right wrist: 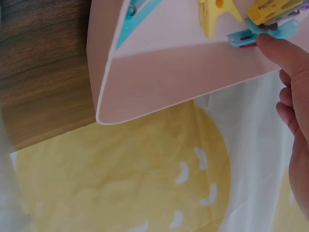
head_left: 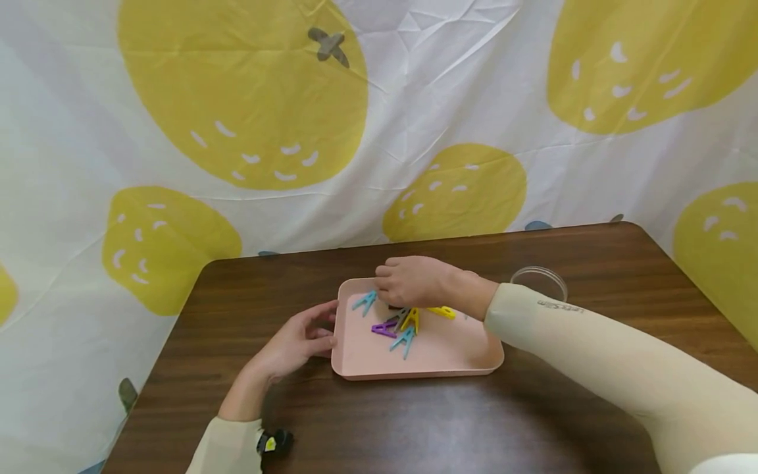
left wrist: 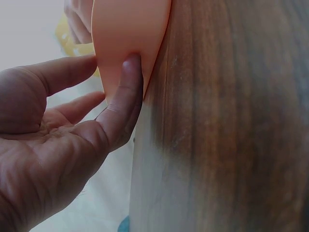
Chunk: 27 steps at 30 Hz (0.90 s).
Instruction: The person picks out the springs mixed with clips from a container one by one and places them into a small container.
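Observation:
A pink tray [head_left: 456, 352] holds several plastic clothespins: a light blue clothespin [head_left: 404, 340] in front, another at the left end, a purple clothespin [head_left: 385, 329], a grey one and yellow clothespins [head_left: 443, 312]. My right hand [head_left: 412, 280] reaches into the tray's far side. In the right wrist view, its thumb and finger pinch a blue clothespin [right wrist: 240, 38] by the far wall, beside yellow and grey ones; part of the grip is hidden. My left hand [head_left: 299, 339] touches the tray's left outer wall with extended fingertips; its palm [left wrist: 53, 150] stays apart from the wall.
Behind my right forearm, a clear round dish or lid [head_left: 535, 270] lies on the dark wooden table [head_left: 379, 428]. A white cloth with yellow fruit print [head_left: 254, 99] hangs along the table's far edge. A black wristband [head_left: 274, 442] shows at my left sleeve.

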Tool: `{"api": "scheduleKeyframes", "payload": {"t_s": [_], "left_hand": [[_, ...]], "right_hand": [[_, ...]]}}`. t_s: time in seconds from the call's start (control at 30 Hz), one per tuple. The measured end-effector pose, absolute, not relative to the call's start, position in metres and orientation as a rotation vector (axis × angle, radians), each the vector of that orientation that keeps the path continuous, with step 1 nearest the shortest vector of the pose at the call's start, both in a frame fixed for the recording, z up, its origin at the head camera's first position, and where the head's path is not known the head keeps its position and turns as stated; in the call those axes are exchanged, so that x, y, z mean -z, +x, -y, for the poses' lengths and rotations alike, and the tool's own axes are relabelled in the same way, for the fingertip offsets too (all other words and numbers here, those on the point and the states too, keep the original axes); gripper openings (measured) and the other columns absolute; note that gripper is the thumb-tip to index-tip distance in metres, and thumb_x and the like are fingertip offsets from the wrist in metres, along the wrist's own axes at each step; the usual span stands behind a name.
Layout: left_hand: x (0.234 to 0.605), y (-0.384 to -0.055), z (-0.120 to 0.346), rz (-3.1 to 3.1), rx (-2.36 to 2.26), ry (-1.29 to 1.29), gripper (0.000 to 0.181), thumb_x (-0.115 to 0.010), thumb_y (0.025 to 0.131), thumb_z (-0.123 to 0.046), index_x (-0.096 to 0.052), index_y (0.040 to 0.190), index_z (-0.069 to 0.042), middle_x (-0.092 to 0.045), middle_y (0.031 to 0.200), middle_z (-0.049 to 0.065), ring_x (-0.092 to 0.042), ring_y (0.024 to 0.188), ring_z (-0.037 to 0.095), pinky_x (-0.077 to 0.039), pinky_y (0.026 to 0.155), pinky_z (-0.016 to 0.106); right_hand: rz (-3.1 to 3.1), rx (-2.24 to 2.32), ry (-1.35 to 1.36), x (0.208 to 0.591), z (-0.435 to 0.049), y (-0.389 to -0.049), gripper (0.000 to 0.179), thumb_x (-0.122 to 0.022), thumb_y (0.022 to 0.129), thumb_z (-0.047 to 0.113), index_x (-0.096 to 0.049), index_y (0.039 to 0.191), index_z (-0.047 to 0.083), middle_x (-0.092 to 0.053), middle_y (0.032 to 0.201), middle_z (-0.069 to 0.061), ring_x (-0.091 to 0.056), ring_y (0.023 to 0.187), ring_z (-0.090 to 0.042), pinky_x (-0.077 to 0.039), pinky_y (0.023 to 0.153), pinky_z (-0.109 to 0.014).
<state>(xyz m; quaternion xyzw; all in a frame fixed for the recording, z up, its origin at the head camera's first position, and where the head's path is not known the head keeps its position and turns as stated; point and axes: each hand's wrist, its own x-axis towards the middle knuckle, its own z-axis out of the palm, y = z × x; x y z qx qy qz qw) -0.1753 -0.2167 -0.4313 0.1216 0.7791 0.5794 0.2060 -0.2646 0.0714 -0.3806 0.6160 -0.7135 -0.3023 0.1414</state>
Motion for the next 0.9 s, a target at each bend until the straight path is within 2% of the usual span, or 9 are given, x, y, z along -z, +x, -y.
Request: {"api": "scheduleKeyframes", "payload": {"t_s": [0.23, 0.47, 0.9], "left_hand": [[0.4302, -0.1761, 0.2153, -2.153, -1.629, 0.342, 0.070, -0.066, 0.101, 0.005, -0.034, 0.163, 0.000, -0.047, 0.150, 0.028, -0.066, 0.112, 0.035, -0.063, 0.092, 0.040], [0.4286, -0.1759, 0.2157, -2.146, -1.637, 0.385, 0.069, -0.064, 0.102, 0.006, -0.032, 0.163, 0.004, -0.047, 0.146, 0.031, -0.067, 0.112, 0.037, -0.063, 0.091, 0.041], [0.4341, -0.1764, 0.2169, -2.140, -1.652, 0.377, 0.069, -0.064, 0.101, 0.006, -0.033, 0.163, 0.004, -0.047, 0.147, 0.031, -0.067, 0.114, 0.038, -0.063, 0.091, 0.042]], "right_hand": [[2.113, 0.879, 1.790, 0.3833, -0.0688, -0.2675, 0.023, -0.066, 0.107, 0.027, -0.073, 0.126, 0.016, -0.066, 0.123, -0.001, -0.054, 0.108, -0.022, -0.047, 0.093, -0.034], [2.175, 0.814, 1.802, 0.3824, -0.0707, -0.2673, 0.022, -0.067, 0.106, 0.022, -0.073, 0.127, 0.017, -0.066, 0.122, -0.001, -0.056, 0.108, -0.022, -0.050, 0.094, -0.035], [2.234, 0.759, 1.810, 0.3914, -0.0707, -0.2699, 0.015, -0.069, 0.105, 0.023, -0.072, 0.120, 0.022, -0.067, 0.116, 0.001, -0.054, 0.103, -0.023, -0.048, 0.089, -0.036]]}}
